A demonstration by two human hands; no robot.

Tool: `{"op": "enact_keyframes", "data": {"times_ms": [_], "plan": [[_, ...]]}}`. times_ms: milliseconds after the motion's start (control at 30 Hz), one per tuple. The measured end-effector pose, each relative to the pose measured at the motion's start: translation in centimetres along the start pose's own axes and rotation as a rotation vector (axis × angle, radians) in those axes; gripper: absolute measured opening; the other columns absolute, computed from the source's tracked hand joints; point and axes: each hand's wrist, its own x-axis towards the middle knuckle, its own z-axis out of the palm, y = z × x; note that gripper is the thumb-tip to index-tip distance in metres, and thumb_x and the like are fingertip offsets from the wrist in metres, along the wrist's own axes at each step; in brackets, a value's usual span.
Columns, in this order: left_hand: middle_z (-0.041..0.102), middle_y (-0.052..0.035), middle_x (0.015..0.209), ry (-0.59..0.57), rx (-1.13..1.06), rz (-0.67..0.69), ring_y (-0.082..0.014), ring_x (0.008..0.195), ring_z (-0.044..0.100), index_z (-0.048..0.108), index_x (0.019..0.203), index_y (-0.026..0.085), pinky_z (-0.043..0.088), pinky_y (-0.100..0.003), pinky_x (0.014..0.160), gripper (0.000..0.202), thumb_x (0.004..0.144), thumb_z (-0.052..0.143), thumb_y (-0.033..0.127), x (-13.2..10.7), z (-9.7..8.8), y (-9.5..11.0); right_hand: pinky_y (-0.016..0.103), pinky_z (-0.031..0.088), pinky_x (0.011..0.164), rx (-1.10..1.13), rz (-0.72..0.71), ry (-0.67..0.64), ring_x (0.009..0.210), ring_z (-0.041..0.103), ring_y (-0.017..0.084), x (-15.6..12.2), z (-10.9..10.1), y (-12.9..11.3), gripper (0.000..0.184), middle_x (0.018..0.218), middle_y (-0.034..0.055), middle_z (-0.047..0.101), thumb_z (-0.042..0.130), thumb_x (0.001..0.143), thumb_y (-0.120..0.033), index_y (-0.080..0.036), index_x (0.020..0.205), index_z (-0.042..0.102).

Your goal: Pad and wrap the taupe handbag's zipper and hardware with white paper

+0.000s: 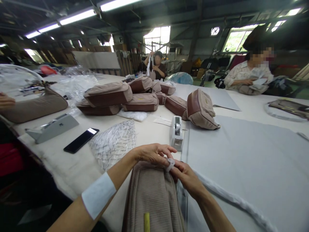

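A taupe corduroy bag (154, 196) lies in front of me at the table's near edge, with a yellow-green tab on its face. At its far end, a small white wrapping (170, 164) forms a loop. My left hand (153, 154) reaches over the bag's top edge, its thumb and a finger closed on the wrapping. From the other side, my right hand (187, 177) pinches the same wrapping with its fingertips. What lies inside the wrapping is hidden. A long white-wrapped strap (231, 196) runs along the table to the right of my right hand.
A tape dispenser (177, 133) stands just beyond my hands. Several similar bags (109, 93) are piled behind it. To the left lie a phone (81, 140), a grey dispenser (53, 128) and a clear patterned plastic bag (113, 141). Co-workers (249, 74) are at the table's far side.
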Motion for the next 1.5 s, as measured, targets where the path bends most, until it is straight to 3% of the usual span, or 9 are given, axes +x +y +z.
{"op": "enact_keyframes", "data": {"times_ms": [100,167,300,433,600,800,1000,1200,1500], "plan": [[0.047,-0.0111,0.135,0.038,-0.112,-0.026,-0.0268,0.125,0.042,0.071,0.089,0.017,0.035,-0.035,0.099,0.027,0.075,0.069,0.04,-1.0,0.1,-0.7,0.02,0.028,0.051,0.037,0.035,-0.21,0.055,0.034,0.008,1.3,-0.6,-0.5,0.033,0.064,-0.003,0.042,0.056,0.086,-0.045,-0.014,0.092,0.065],[0.047,-0.0112,0.134,0.086,-0.135,-0.02,-0.0257,0.12,0.047,0.07,0.089,0.016,0.037,-0.034,0.097,0.028,0.074,0.07,0.039,-1.8,0.6,-1.1,0.019,0.028,0.05,0.06,0.052,-0.232,0.054,0.036,0.007,1.8,-0.7,-0.3,0.033,0.064,-0.0034,0.043,0.06,0.084,-0.046,-0.013,0.089,0.064],[0.063,-0.0059,0.092,0.375,-0.097,-0.035,-0.0161,0.081,0.059,0.064,0.083,0.013,0.044,-0.026,0.073,0.025,0.074,0.068,0.035,-2.5,2.0,-1.6,0.019,0.034,0.049,0.124,0.076,-0.034,0.054,0.042,0.007,2.0,-0.2,0.9,0.032,0.067,-0.0029,0.049,0.06,0.082,-0.046,-0.016,0.091,0.061],[0.052,0.0028,0.066,0.566,-0.04,-0.06,-0.01,0.062,0.048,0.056,0.076,0.013,0.038,-0.022,0.06,0.019,0.076,0.061,0.031,-2.4,3.1,-1.7,0.02,0.036,0.047,0.082,0.033,0.178,0.053,0.043,0.009,1.6,0.6,1.4,0.036,0.073,-0.001,0.054,0.056,0.083,-0.051,-0.018,0.097,0.059],[0.051,0.0047,0.066,0.562,0.028,-0.084,-0.0092,0.061,0.045,0.057,0.084,0.014,0.035,-0.02,0.057,0.015,0.072,0.058,0.025,-2.2,3.3,-0.7,0.021,0.033,0.05,-0.137,-0.026,0.16,0.058,0.041,0.01,1.4,1.0,0.4,0.031,0.066,-0.0003,0.051,0.061,0.079,-0.046,-0.014,0.079,0.062],[0.048,0.0046,0.056,0.559,0.108,-0.148,-0.0088,0.054,0.041,0.061,0.068,0.014,0.032,-0.02,0.05,0.014,0.072,0.054,0.025,-0.8,3.1,0.0,0.022,0.032,0.05,-0.15,-0.042,0.234,0.052,0.039,0.009,1.7,0.5,0.9,0.028,0.057,-0.0034,0.045,0.058,0.082,-0.042,-0.016,0.072,0.058],[0.052,0.0034,0.058,0.575,0.072,-0.182,-0.0096,0.055,0.046,0.06,0.068,0.014,0.035,-0.019,0.052,0.017,0.071,0.056,0.03,0.5,3.3,-0.5,0.022,0.032,0.052,-0.054,0.02,0.167,0.056,0.04,0.01,1.5,0.4,1.2,0.035,0.065,-0.0024,0.049,0.057,0.082,-0.05,-0.016,0.087,0.059],[0.05,0.0041,0.051,0.517,0.004,-0.252,-0.0094,0.047,0.045,0.056,0.064,0.014,0.034,-0.02,0.046,0.018,0.067,0.058,0.031,-0.4,2.8,-0.5,0.022,0.03,0.052,-0.076,0.031,0.068,0.055,0.037,0.01,1.8,-0.2,0.4,0.035,0.06,-0.003,0.043,0.059,0.081,-0.049,-0.015,0.072,0.057],[0.05,0.0042,0.058,0.552,0.078,-0.205,-0.0093,0.055,0.044,0.059,0.068,0.014,0.033,-0.02,0.053,0.021,0.074,0.057,0.033,-1.8,3.2,-0.7,0.022,0.034,0.057,-0.039,0.012,0.194,0.062,0.045,0.012,1.9,1.5,0.5,0.034,0.066,-0.0012,0.053,0.064,0.076,-0.048,-0.015,0.074,0.06]]}}
